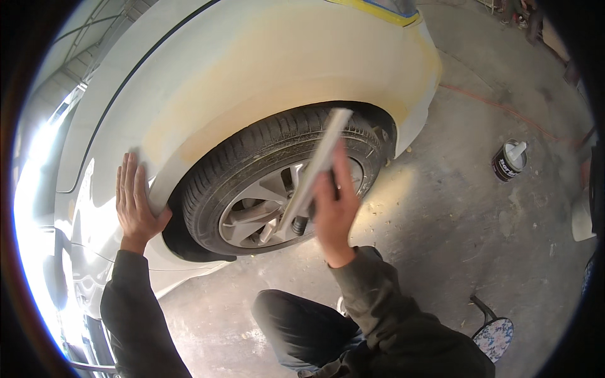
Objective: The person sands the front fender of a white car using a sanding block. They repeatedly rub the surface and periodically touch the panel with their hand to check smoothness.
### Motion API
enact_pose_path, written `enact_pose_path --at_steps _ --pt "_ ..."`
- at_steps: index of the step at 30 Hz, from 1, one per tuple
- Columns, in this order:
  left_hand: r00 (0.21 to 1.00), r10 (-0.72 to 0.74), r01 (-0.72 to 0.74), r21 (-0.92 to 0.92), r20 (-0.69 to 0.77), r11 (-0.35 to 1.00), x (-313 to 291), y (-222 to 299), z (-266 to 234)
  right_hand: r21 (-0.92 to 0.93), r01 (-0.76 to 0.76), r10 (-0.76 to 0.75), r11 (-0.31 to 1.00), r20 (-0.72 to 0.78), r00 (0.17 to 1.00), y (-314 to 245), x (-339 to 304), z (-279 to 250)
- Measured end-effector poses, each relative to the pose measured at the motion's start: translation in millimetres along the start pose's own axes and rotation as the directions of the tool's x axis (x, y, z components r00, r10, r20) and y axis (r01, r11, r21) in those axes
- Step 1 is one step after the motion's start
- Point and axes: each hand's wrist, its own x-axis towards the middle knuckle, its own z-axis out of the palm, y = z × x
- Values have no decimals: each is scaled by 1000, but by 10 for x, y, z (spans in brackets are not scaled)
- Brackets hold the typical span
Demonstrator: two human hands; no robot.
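Observation:
A white car's rear quarter panel [252,75] curves over the wheel, with yellowish, sanded-looking patches around the arch. My left hand [137,205] lies flat on the panel left of the wheel arch, fingers stretched out and thumb near the arch edge. In front of the wheel, my right hand [337,214] is closed around a long, pale sanding block [320,160] with a dark handle part. The block is tilted, its upper end by the top of the tire [211,167]. It looks apart from the panel, and both block and hand are slightly blurred. Behind it shows the silver wheel rim [255,205].
On the concrete floor to the right stands an open dark can [508,165] with something pale sticking out. An orange cord [504,112] runs behind it. Yellow masking tape [381,16] edges the car's top. A round, patterned object [495,339] with a dark arm sits at lower right.

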Motion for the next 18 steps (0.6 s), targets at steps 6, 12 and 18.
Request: enact_pose_path --at_steps 6,12,18 --pt "999 -34 34 -19 5 999 29 57 35 860 -405 563 309 178 807 22 591 -263" --pt "1000 -31 31 -37 1 999 52 60 9 896 -330 539 298 128 833 -415 584 425" --pt "999 -47 48 -40 15 998 -6 44 41 843 -536 431 56 463 774 -205 454 43"
